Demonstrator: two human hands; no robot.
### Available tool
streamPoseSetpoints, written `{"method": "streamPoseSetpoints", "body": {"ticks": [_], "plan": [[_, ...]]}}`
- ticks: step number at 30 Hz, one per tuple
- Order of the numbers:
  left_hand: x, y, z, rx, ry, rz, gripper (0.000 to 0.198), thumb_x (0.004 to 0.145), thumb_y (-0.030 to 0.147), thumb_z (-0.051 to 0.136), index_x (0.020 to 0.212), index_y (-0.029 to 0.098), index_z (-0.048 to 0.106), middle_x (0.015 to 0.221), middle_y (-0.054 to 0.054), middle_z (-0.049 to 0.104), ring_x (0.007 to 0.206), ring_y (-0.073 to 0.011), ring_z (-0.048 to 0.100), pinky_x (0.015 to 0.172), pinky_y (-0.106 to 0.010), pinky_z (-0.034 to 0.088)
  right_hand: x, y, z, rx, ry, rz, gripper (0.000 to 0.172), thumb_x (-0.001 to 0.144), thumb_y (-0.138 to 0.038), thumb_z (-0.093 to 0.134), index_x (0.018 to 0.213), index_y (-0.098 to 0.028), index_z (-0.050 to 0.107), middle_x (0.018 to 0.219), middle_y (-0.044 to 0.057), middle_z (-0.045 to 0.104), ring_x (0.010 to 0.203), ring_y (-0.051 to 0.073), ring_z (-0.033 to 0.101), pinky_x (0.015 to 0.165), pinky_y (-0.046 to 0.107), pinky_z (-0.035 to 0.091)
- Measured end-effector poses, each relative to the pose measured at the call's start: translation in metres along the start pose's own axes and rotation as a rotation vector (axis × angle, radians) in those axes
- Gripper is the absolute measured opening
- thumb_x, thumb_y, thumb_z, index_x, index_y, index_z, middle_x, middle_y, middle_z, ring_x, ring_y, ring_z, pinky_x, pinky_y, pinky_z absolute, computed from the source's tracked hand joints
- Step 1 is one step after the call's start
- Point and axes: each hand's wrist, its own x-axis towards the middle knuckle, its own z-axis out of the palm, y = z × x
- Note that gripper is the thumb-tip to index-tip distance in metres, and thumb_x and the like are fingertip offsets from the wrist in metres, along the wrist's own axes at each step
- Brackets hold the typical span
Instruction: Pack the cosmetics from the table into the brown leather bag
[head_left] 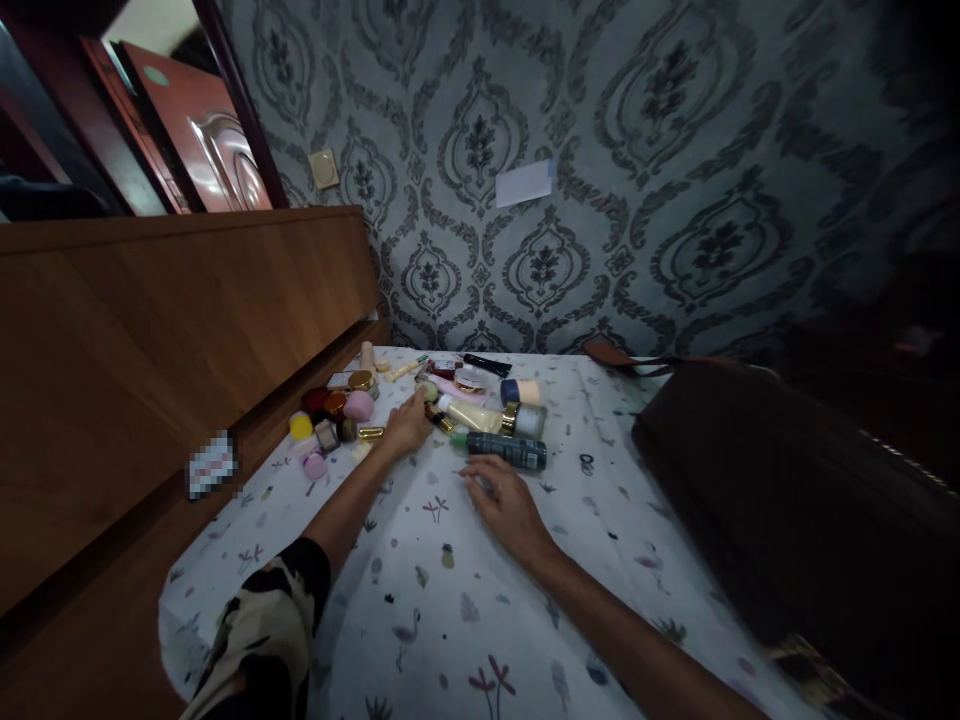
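Observation:
My left hand reaches into the pile of cosmetics, its fingers closed at a small pale green round container. The fingertips are partly hidden behind it. My right hand hovers low over the cloth with fingers loosely bent and thumb apart, holding nothing. Just beyond it lies a dark green bottle with a green tip. A cream tube and a gold-banded jar lie behind the bottle. Beside my left hand are a small gold tube and a pink round jar.
A patterned white cloth covers the surface. At the right lies a dark bag with a brown strap. A wooden panel borders the left side; wallpaper rises behind. A small black ring-shaped item rests on the cloth.

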Motion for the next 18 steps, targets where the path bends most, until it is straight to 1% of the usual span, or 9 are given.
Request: {"method": "streamPoseSetpoints", "body": {"ticks": [2, 4, 6, 7, 9, 12, 15, 18], "plan": [[-0.002, -0.002, -0.005, 0.009, -0.010, 0.016, 0.065, 0.089, 0.018, 0.046, 0.150, 0.025, 0.027, 0.141, -0.010, 0.059, 0.122, -0.0247, 0.060, 0.095, -0.034, 0.046, 0.000, 0.000, 0.000, 0.006, 0.016, 0.022, 0.029, 0.089, -0.031, 0.048, 0.094, -0.018, 0.073, 0.117, 0.014, 0.065, 0.112, 0.027, 0.061, 0.086, 0.039, 0.052], [-0.005, -0.004, -0.010, 0.032, -0.002, 0.001, 0.058, 0.090, 0.018, 0.045, 0.147, 0.022, 0.033, 0.127, -0.012, 0.067, 0.110, -0.0262, 0.066, 0.088, -0.035, 0.049, 0.000, 0.001, -0.001, 0.006, 0.020, 0.031, 0.029, 0.088, -0.032, 0.048, 0.095, -0.019, 0.074, 0.119, 0.013, 0.064, 0.114, 0.028, 0.061, 0.086, 0.040, 0.052], [-0.006, -0.003, -0.016, 0.063, 0.035, -0.023, 0.049, 0.093, 0.018, 0.041, 0.141, 0.019, 0.040, 0.115, -0.014, 0.070, 0.104, -0.0276, 0.067, 0.084, -0.037, 0.049, 0.000, 0.002, 0.000, -0.003, 0.010, 0.031, 0.029, 0.088, -0.032, 0.049, 0.093, -0.019, 0.074, 0.121, 0.013, 0.064, 0.114, 0.028, 0.061, 0.086, 0.041, 0.053], [-0.006, -0.002, -0.018, 0.079, 0.062, -0.031, 0.044, 0.094, 0.018, 0.039, 0.138, 0.018, 0.044, 0.114, -0.015, 0.070, 0.106, -0.0278, 0.066, 0.085, -0.037, 0.049, 0.000, 0.002, 0.000, -0.010, 0.008, 0.030, 0.028, 0.088, -0.032, 0.050, 0.092, -0.019, 0.074, 0.121, 0.013, 0.065, 0.113, 0.028, 0.062, 0.086, 0.041, 0.053], [-0.001, 0.000, -0.023, 0.109, 0.115, -0.029, 0.038, 0.095, 0.018, 0.037, 0.131, 0.018, 0.049, 0.118, -0.014, 0.068, 0.114, -0.0273, 0.061, 0.090, -0.037, 0.047, -0.001, 0.003, 0.000, -0.024, 0.012, 0.028, 0.028, 0.088, -0.033, 0.050, 0.092, -0.020, 0.074, 0.123, 0.013, 0.065, 0.112, 0.028, 0.063, 0.086, 0.041, 0.054], [0.012, -0.003, -0.030, 0.153, 0.169, -0.027, 0.035, 0.096, 0.017, 0.038, 0.126, 0.017, 0.054, 0.128, -0.014, 0.063, 0.125, -0.0277, 0.052, 0.101, -0.040, 0.041, -0.002, 0.004, 0.001, -0.036, 0.026, 0.034, 0.029, 0.088, -0.033, 0.050, 0.095, -0.020, 0.075, 0.128, 0.013, 0.064, 0.114, 0.028, 0.063, 0.086, 0.041, 0.054], [0.028, -0.016, -0.037, 0.190, 0.202, -0.068, 0.036, 0.093, 0.013, 0.040, 0.126, 0.013, 0.056, 0.132, -0.018, 0.058, 0.129, -0.0311, 0.048, 0.106, -0.047, 0.036, -0.003, 0.003, 0.001, -0.044, 0.020, 0.043, 0.030, 0.088, -0.034, 0.049, 0.097, -0.020, 0.075, 0.133, 0.013, 0.062, 0.117, 0.029, 0.062, 0.088, 0.042, 0.054], [0.044, -0.033, -0.041, 0.205, 0.218, -0.132, 0.038, 0.092, 0.012, 0.040, 0.125, 0.012, 0.058, 0.135, -0.022, 0.055, 0.130, -0.0335, 0.046, 0.107, -0.054, 0.033, -0.002, 0.002, 0.000, -0.064, -0.001, 0.042, 0.030, 0.089, -0.033, 0.049, 0.096, -0.019, 0.075, 0.131, 0.014, 0.063, 0.121, 0.030, 0.060, 0.089, 0.044, 0.054]]}}
